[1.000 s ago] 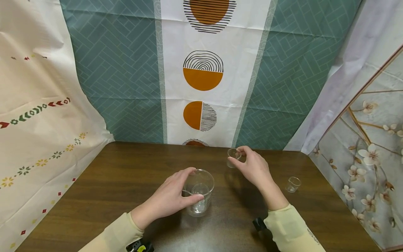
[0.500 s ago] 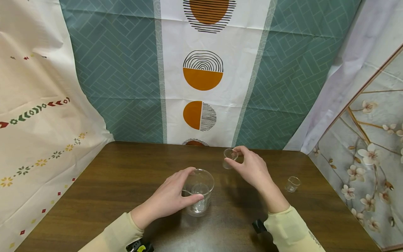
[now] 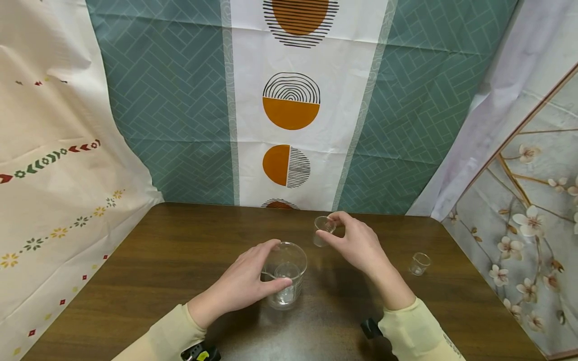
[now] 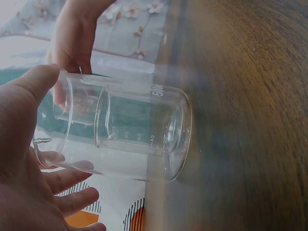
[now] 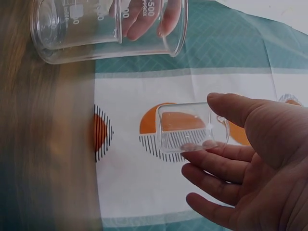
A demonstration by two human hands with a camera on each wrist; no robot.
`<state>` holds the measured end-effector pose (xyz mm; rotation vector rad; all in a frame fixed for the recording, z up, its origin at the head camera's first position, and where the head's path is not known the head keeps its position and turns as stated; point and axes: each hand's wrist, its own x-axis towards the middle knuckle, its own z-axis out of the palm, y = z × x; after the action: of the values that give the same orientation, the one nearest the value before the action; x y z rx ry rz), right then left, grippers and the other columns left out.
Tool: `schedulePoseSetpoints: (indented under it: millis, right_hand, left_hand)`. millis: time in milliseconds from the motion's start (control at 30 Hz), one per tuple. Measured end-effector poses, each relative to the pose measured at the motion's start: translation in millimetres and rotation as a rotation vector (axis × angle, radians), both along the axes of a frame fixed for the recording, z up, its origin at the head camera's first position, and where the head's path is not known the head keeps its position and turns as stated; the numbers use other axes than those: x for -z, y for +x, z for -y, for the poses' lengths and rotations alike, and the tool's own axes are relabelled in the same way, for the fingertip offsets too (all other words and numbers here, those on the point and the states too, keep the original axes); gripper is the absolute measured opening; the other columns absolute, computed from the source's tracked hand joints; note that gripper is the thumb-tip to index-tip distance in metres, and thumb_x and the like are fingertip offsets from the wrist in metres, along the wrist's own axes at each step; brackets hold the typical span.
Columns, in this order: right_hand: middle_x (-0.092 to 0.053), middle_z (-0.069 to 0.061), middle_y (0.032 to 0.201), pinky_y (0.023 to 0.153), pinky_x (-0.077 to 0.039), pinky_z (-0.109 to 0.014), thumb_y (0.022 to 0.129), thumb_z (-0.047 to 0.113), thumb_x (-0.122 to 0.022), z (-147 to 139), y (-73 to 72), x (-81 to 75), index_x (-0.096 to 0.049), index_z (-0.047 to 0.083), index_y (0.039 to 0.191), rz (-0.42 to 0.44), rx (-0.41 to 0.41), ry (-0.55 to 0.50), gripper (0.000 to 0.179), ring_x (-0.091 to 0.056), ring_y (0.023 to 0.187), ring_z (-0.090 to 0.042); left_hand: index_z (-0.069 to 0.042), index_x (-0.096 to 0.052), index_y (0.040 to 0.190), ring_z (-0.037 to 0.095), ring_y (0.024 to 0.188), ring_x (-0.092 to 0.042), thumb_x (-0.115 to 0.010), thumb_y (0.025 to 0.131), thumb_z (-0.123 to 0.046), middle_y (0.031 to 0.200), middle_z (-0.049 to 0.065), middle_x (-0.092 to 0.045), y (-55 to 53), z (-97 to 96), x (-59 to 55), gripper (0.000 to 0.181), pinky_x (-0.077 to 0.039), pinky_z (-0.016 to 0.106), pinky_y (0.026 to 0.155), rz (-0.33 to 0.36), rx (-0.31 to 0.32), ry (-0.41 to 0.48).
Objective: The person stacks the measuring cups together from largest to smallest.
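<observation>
My left hand (image 3: 246, 281) grips the rim of a large glass beaker (image 3: 295, 255) that stands upright on the table, thumb on the near side and fingers on the far side. A medium beaker with a printed scale (image 4: 130, 122) sits nested inside it, seen through the glass in the left wrist view. Up and to the right, my right hand (image 3: 358, 245) holds a small glass beaker (image 3: 320, 235) near its rim between thumb and fingers. That small beaker is upright and raised off the table, as the right wrist view (image 5: 185, 127) shows, with only air beneath its base.
Another small beaker (image 3: 420, 264) stands on the brown wooden table (image 3: 171, 250) to the right of my right forearm. A teal and white patterned cloth (image 3: 180, 100) hangs along the table's back edge, with other cloths on both sides.
My right hand has carried the small beaker to the left and slightly nearer, toward the large beaker. The left hand and the large beaker have stayed in place.
</observation>
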<state>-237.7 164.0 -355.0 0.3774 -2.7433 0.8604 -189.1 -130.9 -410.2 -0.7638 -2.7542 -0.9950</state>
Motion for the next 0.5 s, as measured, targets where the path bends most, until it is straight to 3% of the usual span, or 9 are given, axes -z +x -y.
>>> schedulePoseSetpoints:
  millis: [500]
  right_hand:
    - [-0.077,0.001,0.113,0.099,-0.055,-0.056,0.099,0.047,-0.083,4.1,3.9,-0.9,-0.073,0.012,0.134,0.003,-0.028,-0.004,0.050,-0.071,0.118,-0.031]
  left_hand:
    - [-0.012,-0.048,0.161,0.029,0.141,-0.057,-0.081,0.096,-0.063,0.151,0.005,-0.063,0.1,-0.3,0.2,0.089,-0.041,0.061,0.119,0.001,0.004,0.005]
